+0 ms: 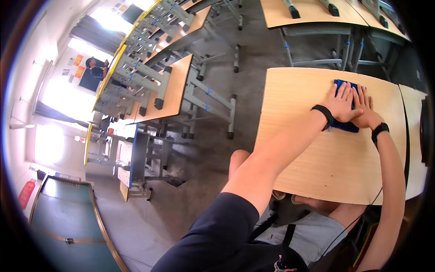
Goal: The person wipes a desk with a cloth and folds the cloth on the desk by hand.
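Note:
A dark blue cloth [347, 125] lies on the light wood-topped desk [294, 97], toward its far right part. My left hand [340, 107] presses flat on the cloth, fingers stretched forward. Beside it, my right hand [365, 111] also rests on the cloth with its fingers extended. The two hands touch or overlap near the thumbs, and they hide much of the cloth. Each wrist has a black band.
Another desk [312, 13] stands beyond mine, and a further desktop [413, 136] adjoins on the right. Across the aisle at left, chairs [158, 86] rest upside down on desks. A green door [68, 222] is at lower left. A person [94, 70] appears far left.

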The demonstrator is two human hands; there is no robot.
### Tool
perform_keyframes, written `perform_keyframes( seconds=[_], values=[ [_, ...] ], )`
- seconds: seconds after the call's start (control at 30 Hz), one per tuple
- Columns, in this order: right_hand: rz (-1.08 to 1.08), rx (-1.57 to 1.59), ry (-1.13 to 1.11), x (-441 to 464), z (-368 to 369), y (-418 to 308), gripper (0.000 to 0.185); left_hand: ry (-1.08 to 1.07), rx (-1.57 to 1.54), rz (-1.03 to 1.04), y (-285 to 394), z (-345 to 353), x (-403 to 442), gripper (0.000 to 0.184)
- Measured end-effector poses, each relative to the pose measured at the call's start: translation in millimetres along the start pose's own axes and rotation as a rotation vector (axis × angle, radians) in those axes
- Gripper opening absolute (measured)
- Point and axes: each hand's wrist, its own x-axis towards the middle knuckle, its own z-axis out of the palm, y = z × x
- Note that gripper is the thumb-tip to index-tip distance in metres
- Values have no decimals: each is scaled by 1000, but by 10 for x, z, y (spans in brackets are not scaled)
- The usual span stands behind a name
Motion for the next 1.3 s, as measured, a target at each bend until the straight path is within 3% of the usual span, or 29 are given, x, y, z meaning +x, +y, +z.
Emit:
perform_keyframes(
  seconds=[0.2, 0.4, 0.47, 0.67, 0.77, 0.87, 0.93, 1.03, 1.13, 1.17, 1.3],
  values=[
    [12, -2, 85, 266, 5, 103, 91, 66, 67, -33, -61, -107, 206, 97],
    [-33, -46, 214, 84, 335, 25, 89, 151, 135, -44, 11, 66, -147, 100],
    [-20, -13, 139, -205, 322, -178, 89, 111, 134, -22, 46, 105, -408, 103],
    [-155, -22, 265, -881, 860, -568, 93, 203, 164, 59, 160, 494, -1298, 97],
    [-356, 40, 364, -1505, 1089, -967, 93, 172, 132, -17, 411, 641, -2114, 99],
    [-356, 16, 389, -1954, 1346, -1369, 90, 214, 166, -37, 511, 807, -2723, 102],
    [-314, -154, 513, -2030, 1409, -1526, 106, 323, 197, -13, 495, 921, -2875, 102],
    [-331, -27, 389, -2116, 1221, -1571, 146, 371, 199, -21, 556, 901, -2902, 102],
    [-383, -14, 335, -2055, 1162, -1494, 145, 364, 212, -9, 549, 848, -2838, 101],
    [-408, -40, 309, -2004, 1160, -1457, 130, 292, 197, -4, 510, 843, -2807, 102],
    [-440, -143, 430, -1587, 1280, -1350, 109, 174, 176, -127, 365, 859, -2533, 105]
  ],
)
